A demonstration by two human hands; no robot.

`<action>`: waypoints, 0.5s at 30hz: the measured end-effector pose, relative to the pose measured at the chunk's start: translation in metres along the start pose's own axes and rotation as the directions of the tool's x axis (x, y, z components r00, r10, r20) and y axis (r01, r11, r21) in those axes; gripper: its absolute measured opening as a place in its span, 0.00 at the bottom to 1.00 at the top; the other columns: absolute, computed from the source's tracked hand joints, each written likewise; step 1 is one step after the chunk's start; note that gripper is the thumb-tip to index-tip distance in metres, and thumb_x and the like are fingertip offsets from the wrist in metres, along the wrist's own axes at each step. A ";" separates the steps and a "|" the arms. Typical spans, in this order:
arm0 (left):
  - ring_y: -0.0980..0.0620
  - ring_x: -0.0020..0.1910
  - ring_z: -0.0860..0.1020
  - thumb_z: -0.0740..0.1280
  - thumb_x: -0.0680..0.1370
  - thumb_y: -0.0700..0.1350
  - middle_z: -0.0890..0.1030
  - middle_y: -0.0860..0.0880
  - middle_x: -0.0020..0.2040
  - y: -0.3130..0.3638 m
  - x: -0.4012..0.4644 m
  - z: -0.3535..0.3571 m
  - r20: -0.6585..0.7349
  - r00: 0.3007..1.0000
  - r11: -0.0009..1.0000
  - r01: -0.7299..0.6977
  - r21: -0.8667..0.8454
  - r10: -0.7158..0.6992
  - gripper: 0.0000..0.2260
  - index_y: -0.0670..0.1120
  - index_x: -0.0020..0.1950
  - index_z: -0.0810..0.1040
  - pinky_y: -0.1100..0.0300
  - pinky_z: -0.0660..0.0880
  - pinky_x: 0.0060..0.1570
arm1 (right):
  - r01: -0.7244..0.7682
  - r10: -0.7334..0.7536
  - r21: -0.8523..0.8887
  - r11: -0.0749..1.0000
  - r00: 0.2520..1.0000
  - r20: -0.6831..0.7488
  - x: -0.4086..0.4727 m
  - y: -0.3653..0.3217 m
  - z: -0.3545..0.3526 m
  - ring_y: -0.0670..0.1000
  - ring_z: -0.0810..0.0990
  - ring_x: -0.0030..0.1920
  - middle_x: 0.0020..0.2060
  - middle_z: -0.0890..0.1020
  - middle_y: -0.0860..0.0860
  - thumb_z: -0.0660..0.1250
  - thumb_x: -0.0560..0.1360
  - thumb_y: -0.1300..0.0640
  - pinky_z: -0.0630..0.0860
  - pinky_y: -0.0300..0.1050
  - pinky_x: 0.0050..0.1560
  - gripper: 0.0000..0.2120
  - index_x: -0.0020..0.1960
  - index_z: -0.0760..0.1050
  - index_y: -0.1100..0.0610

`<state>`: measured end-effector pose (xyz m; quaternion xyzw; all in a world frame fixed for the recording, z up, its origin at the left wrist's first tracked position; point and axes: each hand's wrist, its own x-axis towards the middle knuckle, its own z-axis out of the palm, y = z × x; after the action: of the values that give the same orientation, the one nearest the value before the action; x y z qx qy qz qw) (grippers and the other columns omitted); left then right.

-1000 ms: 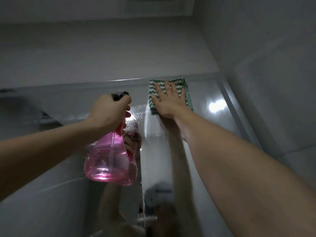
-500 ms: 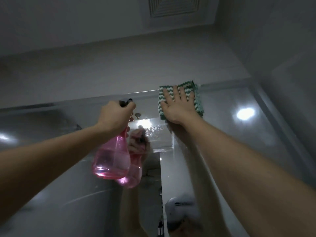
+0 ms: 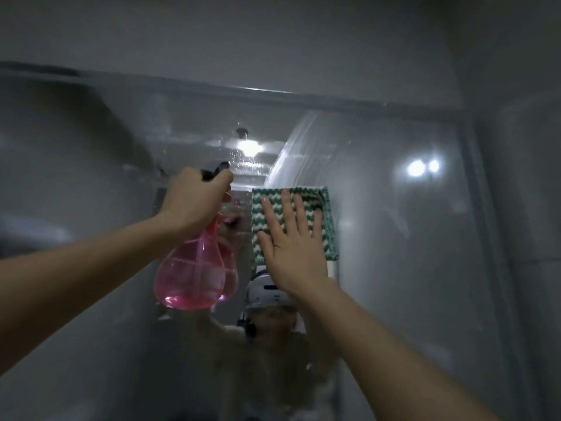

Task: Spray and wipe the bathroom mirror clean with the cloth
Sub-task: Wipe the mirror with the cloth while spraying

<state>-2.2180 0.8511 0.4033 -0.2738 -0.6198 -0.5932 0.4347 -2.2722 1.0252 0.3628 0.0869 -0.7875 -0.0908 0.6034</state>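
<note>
The bathroom mirror (image 3: 394,238) fills most of the view, with a curved wet streak running from its top edge down to the cloth. My right hand (image 3: 291,247) lies flat with straight fingers on a green-and-white zigzag cloth (image 3: 326,226) and presses it against the glass near the middle. My left hand (image 3: 195,199) grips the black trigger head of a pink translucent spray bottle (image 3: 195,278), held just left of the cloth and close to the glass. Fine droplets (image 3: 243,159) speckle the glass above the nozzle.
The mirror's top frame (image 3: 273,95) runs across the upper view, with a grey wall above it. A tiled side wall (image 3: 522,208) stands at the right. Ceiling lights (image 3: 420,167) and a person's reflection (image 3: 270,329) show in the glass.
My right hand has swept the cloth down from the mirror's top edge toward the middle, leaving a wet arc. The left hand with the bottle stays beside it.
</note>
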 end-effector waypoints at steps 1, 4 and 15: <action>0.45 0.28 0.75 0.64 0.65 0.55 0.81 0.44 0.30 -0.005 -0.007 -0.006 0.006 1.000 1.000 0.026 0.008 -0.026 0.15 0.43 0.31 0.79 0.46 0.74 0.36 | 0.002 -0.002 0.002 1.000 0.999 -0.034 -0.014 -0.005 0.007 0.53 0.37 0.76 0.77 0.43 0.54 0.39 0.80 0.43 0.34 0.56 0.72 0.27 0.77 0.39 0.46; 0.49 0.25 0.77 0.65 0.68 0.53 0.81 0.48 0.28 -0.019 -0.028 -0.019 0.020 0.998 0.996 0.051 0.068 -0.053 0.14 0.43 0.30 0.78 0.54 0.78 0.31 | -0.007 0.008 0.002 1.000 0.994 -0.105 -0.053 -0.019 0.024 0.53 0.50 0.76 0.77 0.55 0.56 0.46 0.80 0.45 0.46 0.59 0.71 0.27 0.78 0.50 0.49; 0.47 0.31 0.80 0.63 0.73 0.50 0.84 0.46 0.36 -0.045 -0.037 -0.072 0.085 0.996 0.988 -0.021 0.156 0.007 0.16 0.39 0.34 0.79 0.48 0.77 0.37 | -0.058 0.058 -0.013 0.998 0.998 -0.007 -0.074 -0.084 0.040 0.56 0.54 0.75 0.76 0.57 0.56 0.38 0.82 0.45 0.47 0.59 0.71 0.26 0.77 0.54 0.51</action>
<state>-2.2239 0.7814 0.3426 -0.2679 -0.6805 -0.5274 0.4324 -2.2900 0.9633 0.2628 0.0604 -0.7871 -0.0781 0.6089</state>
